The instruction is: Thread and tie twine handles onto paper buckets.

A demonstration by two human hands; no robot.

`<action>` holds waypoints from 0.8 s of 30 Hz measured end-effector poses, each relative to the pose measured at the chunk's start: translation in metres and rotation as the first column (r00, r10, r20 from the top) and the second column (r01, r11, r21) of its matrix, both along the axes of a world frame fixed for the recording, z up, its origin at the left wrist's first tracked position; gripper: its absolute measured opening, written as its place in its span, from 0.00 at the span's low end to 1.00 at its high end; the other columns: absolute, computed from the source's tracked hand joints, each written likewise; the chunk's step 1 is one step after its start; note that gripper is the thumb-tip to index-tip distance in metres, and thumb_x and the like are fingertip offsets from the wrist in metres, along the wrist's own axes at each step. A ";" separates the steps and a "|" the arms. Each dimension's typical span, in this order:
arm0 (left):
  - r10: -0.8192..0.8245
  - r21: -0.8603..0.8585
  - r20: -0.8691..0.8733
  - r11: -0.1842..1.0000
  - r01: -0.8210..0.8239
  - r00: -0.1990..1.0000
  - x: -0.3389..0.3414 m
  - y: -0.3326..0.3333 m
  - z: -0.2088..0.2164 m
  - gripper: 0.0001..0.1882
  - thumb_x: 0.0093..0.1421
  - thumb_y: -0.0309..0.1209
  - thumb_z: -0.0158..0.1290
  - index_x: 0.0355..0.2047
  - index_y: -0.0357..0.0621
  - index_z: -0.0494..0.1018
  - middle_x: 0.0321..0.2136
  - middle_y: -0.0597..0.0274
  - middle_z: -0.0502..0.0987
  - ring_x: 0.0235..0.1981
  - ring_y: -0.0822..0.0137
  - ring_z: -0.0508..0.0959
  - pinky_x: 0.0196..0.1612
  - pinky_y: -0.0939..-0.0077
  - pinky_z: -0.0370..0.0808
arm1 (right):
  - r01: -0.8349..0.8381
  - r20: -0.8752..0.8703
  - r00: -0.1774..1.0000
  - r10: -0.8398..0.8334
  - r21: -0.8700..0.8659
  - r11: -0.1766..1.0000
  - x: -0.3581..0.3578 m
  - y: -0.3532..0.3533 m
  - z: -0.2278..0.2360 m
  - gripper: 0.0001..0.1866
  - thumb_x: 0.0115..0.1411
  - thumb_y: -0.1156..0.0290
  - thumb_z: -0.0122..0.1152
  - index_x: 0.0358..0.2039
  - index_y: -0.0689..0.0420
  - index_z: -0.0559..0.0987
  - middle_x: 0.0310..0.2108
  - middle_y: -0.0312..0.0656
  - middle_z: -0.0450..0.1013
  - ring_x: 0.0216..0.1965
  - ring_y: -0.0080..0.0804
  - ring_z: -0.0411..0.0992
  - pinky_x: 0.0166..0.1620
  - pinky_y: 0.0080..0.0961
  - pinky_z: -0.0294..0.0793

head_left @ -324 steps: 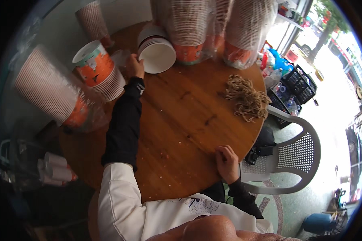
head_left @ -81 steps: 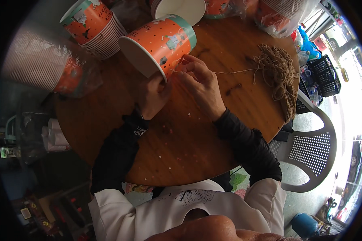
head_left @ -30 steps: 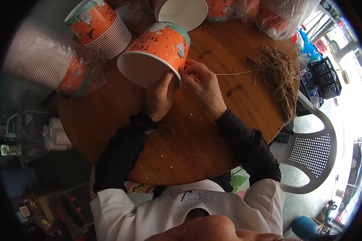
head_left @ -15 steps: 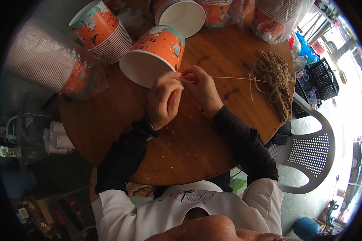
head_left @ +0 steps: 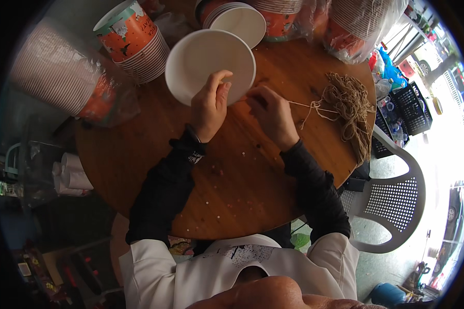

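Note:
A white-lined orange paper bucket (head_left: 201,56) faces me with its round mouth, standing ahead of my hands. My left hand (head_left: 209,110) is at its lower rim, with thumb and forefinger apart in front of the opening; whether it touches the rim is hard to tell. To the right of the bucket, my right hand (head_left: 273,113) has its fingers curled in a pinch. From it a thin strand of twine (head_left: 301,104) runs right to a tangled heap of tan twine (head_left: 350,110). The pinched end is hidden by the fingers.
Nested printed buckets (head_left: 134,44) stand at the back left, beside a plastic-wrapped stack (head_left: 62,72). More wrapped buckets (head_left: 361,23) line the far right edge of the round wooden table (head_left: 242,195). A grey plastic chair (head_left: 397,201) and black crates (head_left: 412,108) are to the right.
The bucket has turned so its mouth faces me and its printed side is out of sight. My hands, together before, have moved apart, the right one going rightward.

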State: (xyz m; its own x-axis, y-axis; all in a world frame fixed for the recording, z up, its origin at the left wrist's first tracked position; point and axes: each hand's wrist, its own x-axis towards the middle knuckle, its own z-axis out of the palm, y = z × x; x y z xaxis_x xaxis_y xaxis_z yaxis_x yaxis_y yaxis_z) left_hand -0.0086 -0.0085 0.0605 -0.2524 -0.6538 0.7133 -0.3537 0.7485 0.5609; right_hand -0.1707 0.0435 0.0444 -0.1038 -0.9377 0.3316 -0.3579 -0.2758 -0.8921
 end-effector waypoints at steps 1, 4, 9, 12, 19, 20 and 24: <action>0.001 0.001 0.000 1.000 -0.001 1.000 0.001 0.000 -0.005 0.10 0.64 0.22 0.51 0.46 0.41 0.71 0.34 0.54 0.78 0.33 0.56 0.79 0.36 0.67 0.76 | 0.013 -0.053 0.999 -0.013 -0.008 1.000 -0.004 -0.001 0.002 0.08 0.61 0.79 0.57 0.41 0.64 0.76 0.31 0.40 0.76 0.28 0.23 0.75 0.34 0.20 0.75; -0.173 0.068 -0.057 0.982 0.177 0.983 -0.003 0.008 -0.013 0.14 0.64 0.17 0.47 0.50 0.39 0.69 0.36 0.52 0.77 0.35 0.60 0.80 0.38 0.70 0.76 | 0.070 0.066 0.996 -0.063 -0.101 0.992 -0.001 0.001 0.008 0.07 0.59 0.81 0.56 0.39 0.64 0.76 0.29 0.48 0.77 0.29 0.35 0.79 0.33 0.27 0.76; -0.214 0.026 -0.127 0.975 0.219 0.969 -0.012 0.017 -0.017 0.11 0.63 0.18 0.50 0.45 0.38 0.72 0.33 0.54 0.79 0.32 0.63 0.81 0.37 0.73 0.77 | -0.057 0.146 0.985 0.091 -0.219 0.974 0.003 -0.005 -0.003 0.08 0.59 0.82 0.56 0.41 0.64 0.75 0.32 0.47 0.79 0.32 0.30 0.80 0.36 0.26 0.77; -0.144 0.028 -0.096 0.989 0.148 0.985 -0.009 0.014 -0.021 0.07 0.62 0.19 0.53 0.41 0.37 0.74 0.31 0.56 0.80 0.30 0.66 0.81 0.35 0.74 0.77 | -0.032 0.173 0.983 0.056 -0.140 0.990 -0.003 -0.007 0.002 0.08 0.59 0.81 0.56 0.40 0.64 0.76 0.32 0.47 0.79 0.33 0.31 0.80 0.36 0.26 0.77; -0.045 0.104 -0.068 0.993 0.052 0.997 -0.011 0.002 -0.018 0.02 0.63 0.23 0.55 0.35 0.37 0.74 0.28 0.59 0.80 0.28 0.71 0.80 0.31 0.78 0.76 | -0.040 -0.246 0.969 0.021 -0.071 0.997 -0.021 0.009 0.018 0.04 0.56 0.76 0.59 0.33 0.59 0.79 0.30 0.47 0.76 0.31 0.47 0.75 0.34 0.36 0.73; -0.046 0.106 -0.068 0.993 0.053 0.997 -0.012 0.001 -0.018 0.02 0.63 0.23 0.55 0.35 0.37 0.74 0.28 0.59 0.80 0.28 0.71 0.80 0.31 0.78 0.76 | -0.039 -0.246 0.969 0.021 -0.069 0.997 -0.021 0.010 0.021 0.04 0.56 0.76 0.59 0.33 0.59 0.79 0.30 0.47 0.76 0.31 0.47 0.75 0.34 0.36 0.73; -0.044 0.239 -0.202 0.967 0.093 0.978 -0.013 -0.003 -0.023 0.03 0.64 0.25 0.54 0.34 0.37 0.74 0.27 0.61 0.79 0.26 0.74 0.78 0.31 0.80 0.74 | -0.144 -0.371 0.926 0.068 -0.182 0.973 -0.020 0.008 0.020 0.04 0.55 0.74 0.61 0.32 0.58 0.80 0.30 0.44 0.74 0.31 0.48 0.74 0.35 0.38 0.73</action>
State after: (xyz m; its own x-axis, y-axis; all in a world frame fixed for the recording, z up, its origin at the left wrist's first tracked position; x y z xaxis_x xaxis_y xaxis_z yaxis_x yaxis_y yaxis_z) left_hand -0.0219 -0.0112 0.0379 -0.1758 -0.8011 0.5721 -0.1730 0.5972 0.7832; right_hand -0.1911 0.0519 0.0642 0.1546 -0.8455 0.5110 -0.6023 -0.4907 -0.6297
